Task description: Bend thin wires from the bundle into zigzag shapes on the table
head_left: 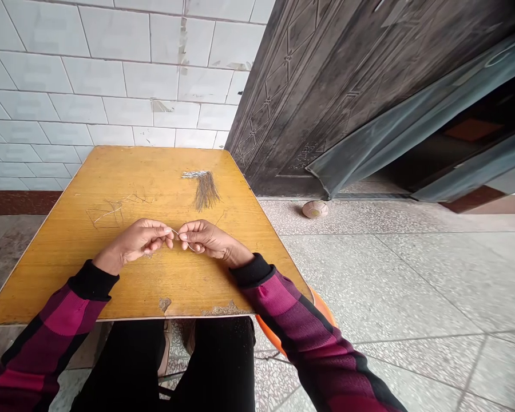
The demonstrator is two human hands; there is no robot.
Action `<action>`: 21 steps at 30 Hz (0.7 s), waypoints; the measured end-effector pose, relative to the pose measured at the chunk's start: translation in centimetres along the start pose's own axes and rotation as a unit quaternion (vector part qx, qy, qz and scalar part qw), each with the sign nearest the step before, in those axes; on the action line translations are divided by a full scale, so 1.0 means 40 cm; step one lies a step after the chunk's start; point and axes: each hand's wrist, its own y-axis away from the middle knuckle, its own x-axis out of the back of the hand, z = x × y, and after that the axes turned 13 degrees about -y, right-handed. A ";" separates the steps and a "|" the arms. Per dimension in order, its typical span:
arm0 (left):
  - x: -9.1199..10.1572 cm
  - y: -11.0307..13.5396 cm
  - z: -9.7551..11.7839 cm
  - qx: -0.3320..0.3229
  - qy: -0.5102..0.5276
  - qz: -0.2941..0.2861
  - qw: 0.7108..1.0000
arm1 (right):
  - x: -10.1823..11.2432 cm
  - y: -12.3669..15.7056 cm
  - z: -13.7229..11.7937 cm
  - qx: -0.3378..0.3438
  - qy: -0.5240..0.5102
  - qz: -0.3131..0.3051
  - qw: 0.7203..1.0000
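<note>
Between my two hands runs a thin pale wire (pixel 174 232), pinched from both sides above the table. My left hand (pixel 143 239) has its fingertips closed on the left end. Just to the right, my right hand (pixel 206 237) grips the same wire, and a piece sticks out below its fingers. Beyond the left hand lies a loose figure of thin bent wires (pixel 111 212). Farther back on the right rests a bundle of fine dark wires (pixel 206 191), next to a row of short silvery strands (pixel 194 174).
The wooden table (pixel 68 274) has chipped patches along its near edge. A white tiled wall (pixel 120 74) stands behind it. On the right are a dark carved door (pixel 278 114), a hanging plastic curtain (pixel 369 137) and a ball (pixel 315 209) on the floor. An orange seat (pixel 270 335) shows beneath my right arm.
</note>
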 end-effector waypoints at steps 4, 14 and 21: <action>-0.008 -0.017 -0.017 -0.004 0.111 -0.016 0.994 | 0.006 -0.006 0.002 -0.006 -0.048 0.010 0.999; 0.001 -0.022 -0.019 -0.003 0.262 0.121 0.958 | 0.024 0.024 -0.031 0.474 0.312 0.354 0.743; -0.031 -0.020 -0.024 -0.005 0.237 0.102 0.966 | -0.015 0.023 0.008 0.407 0.645 0.080 0.642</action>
